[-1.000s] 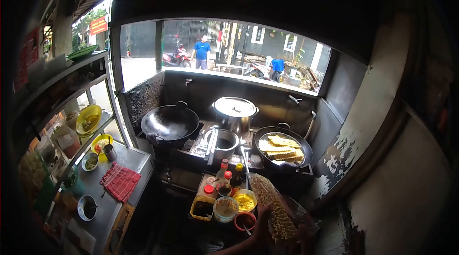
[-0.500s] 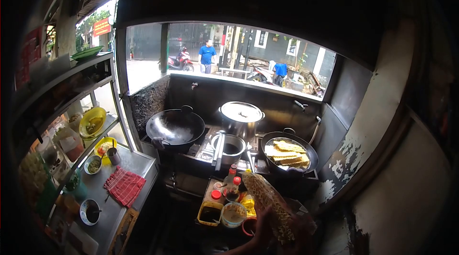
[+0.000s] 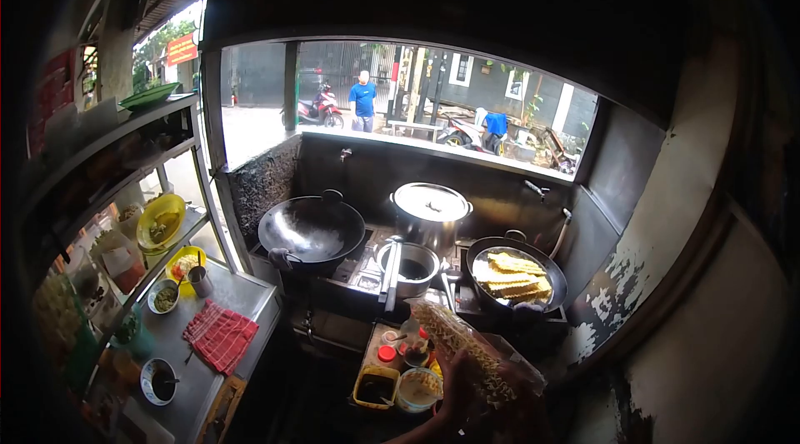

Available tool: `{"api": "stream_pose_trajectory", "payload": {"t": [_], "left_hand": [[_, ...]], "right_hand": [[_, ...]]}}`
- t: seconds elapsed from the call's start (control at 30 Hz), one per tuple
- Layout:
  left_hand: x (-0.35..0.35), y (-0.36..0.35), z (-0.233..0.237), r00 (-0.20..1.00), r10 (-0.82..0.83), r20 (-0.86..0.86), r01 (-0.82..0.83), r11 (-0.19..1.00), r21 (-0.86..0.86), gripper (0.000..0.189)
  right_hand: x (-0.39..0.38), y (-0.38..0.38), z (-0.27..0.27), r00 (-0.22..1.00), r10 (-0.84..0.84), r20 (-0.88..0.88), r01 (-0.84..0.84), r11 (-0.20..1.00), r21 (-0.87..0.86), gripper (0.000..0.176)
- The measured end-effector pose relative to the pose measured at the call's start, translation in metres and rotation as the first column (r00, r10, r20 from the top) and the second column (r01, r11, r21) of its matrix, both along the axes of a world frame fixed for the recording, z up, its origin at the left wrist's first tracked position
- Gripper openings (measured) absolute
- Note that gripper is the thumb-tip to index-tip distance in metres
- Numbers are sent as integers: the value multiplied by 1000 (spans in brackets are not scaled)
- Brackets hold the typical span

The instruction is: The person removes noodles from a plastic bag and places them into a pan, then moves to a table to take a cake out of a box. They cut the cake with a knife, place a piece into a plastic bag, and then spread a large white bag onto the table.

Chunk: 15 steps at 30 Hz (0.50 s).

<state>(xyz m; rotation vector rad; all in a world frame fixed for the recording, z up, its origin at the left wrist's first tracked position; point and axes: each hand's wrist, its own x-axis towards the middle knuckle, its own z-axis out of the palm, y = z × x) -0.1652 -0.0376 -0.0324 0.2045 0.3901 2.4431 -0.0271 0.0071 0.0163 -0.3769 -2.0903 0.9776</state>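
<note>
Street-side food stall kitchen: 2 woks (image 3: 311, 230) (image 3: 517, 276), lidded pot (image 3: 431, 203), sauce bottles (image 3: 417, 351)

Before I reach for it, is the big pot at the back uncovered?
No, the tall pot has a shiny lid on top.

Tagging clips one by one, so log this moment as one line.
left hand: holding noodle bag | right hand: dim, at bag's lower end | right wok: yellow slabs inside

2 woks (image 3: 312, 231), 1 lidded pot (image 3: 431, 204), 1 open pot (image 3: 410, 267). 1 cloth (image 3: 220, 336), 1 noodle bag (image 3: 463, 347). 2 motorbikes (image 3: 322, 108), 1 person (image 3: 362, 101).
</note>
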Motion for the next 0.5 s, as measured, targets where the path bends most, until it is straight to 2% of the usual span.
{"api": "stream_pose_trajectory", "payload": {"t": [0.1,0.17,0.3,0.37,0.4,0.5], "left_hand": [[-11,18,2,996,51,73,-47,998,-49,29],[-20,33,-3,993,118,0,-118,993,1,75],[-37,88,-14,991,133,-3,-133,991,16,75],[-38,117,17,977,203,71,-197,977,-78,74],[-45,130,40,954,283,-103,-290,955,-62,73],[-62,189,49,964,251,-84,-257,964,-70,72]], "right_hand": [[-14,25,-3,999,33,9,-33,999,4,42],[-25,48,-4,998,58,11,-58,998,10,42],[-46,107,-3,994,112,15,-113,993,29,42],[-61,147,0,989,145,7,-145,988,53,42],[-67,167,0,987,160,-6,-159,986,58,41],[-85,228,4,981,192,-30,-190,979,77,41]]}}
